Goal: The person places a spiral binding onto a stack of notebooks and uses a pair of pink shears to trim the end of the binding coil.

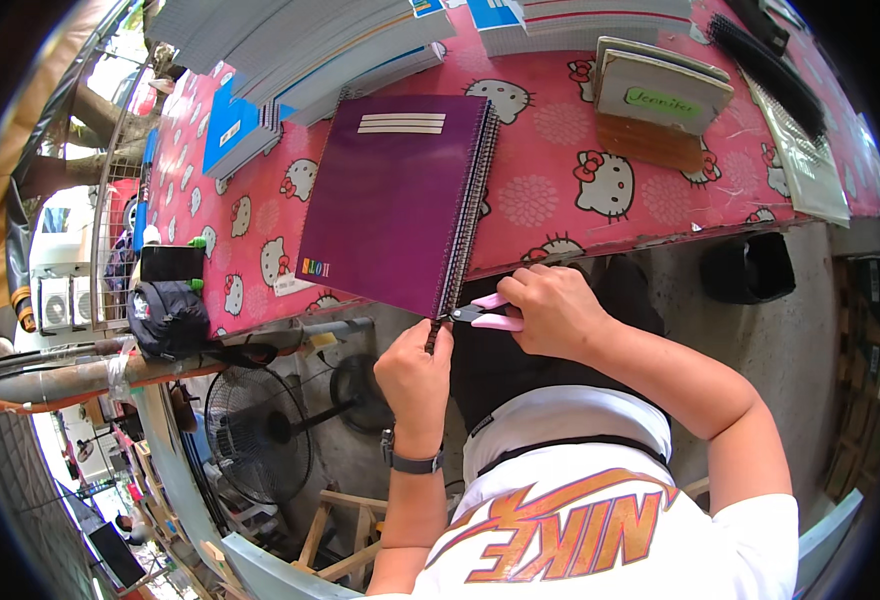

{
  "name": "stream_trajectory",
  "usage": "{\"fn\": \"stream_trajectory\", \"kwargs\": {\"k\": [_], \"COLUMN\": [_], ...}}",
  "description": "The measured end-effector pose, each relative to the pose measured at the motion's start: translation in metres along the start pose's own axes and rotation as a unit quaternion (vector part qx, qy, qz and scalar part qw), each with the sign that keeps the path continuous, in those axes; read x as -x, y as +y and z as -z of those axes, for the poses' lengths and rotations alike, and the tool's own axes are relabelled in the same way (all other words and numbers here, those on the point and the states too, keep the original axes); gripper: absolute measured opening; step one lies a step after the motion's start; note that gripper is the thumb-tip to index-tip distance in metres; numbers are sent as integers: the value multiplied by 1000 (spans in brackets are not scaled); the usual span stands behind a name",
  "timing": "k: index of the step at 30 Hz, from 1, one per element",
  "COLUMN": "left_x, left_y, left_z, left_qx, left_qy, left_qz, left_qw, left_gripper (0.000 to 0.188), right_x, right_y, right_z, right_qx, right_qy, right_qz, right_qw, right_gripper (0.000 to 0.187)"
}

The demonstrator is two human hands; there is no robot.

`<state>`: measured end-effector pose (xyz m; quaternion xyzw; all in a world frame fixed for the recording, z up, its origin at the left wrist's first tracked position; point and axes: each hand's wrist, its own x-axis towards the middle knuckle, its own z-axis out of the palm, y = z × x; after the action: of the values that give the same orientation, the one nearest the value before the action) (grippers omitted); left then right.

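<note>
Bright daylight comes from the left, bleaching the background [58, 245] there nearly white, while softer shade lies beneath the bench [530, 200]. The clear plastic [805, 175] catches glare. Straight edges bow toward the black fisheye rim, where fine detail seems slightly soft.

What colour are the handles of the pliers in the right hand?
The handles are pink, showing best in the head view, the only one.

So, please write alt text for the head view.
The person's right grip holds pink-handled pliers at the lower corner of a purple spiral notebook, while the left grip pinches the dark coil below. Stacked books lie behind on a pink patterned table.
</note>
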<state>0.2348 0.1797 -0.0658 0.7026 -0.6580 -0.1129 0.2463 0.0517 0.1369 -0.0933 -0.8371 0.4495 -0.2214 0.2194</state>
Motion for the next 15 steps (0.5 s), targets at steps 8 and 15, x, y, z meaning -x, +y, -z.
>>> {"fn": "stream_trajectory", "kwargs": {"k": [8,15], "left_x": [0,4], "left_y": [2,-5], "left_z": [0,-2], "left_qx": [16,18], "left_qy": [6,14], "left_qz": [9,8], "left_qw": [1000,1000], "left_gripper": [13,20], "right_x": [2,7], "right_y": [0,1], "right_z": [-3,12], "right_qx": [-12,15], "right_qy": [-5,89], "right_qz": [-14,35], "right_qw": [1000,995], "right_gripper": [18,33]}}
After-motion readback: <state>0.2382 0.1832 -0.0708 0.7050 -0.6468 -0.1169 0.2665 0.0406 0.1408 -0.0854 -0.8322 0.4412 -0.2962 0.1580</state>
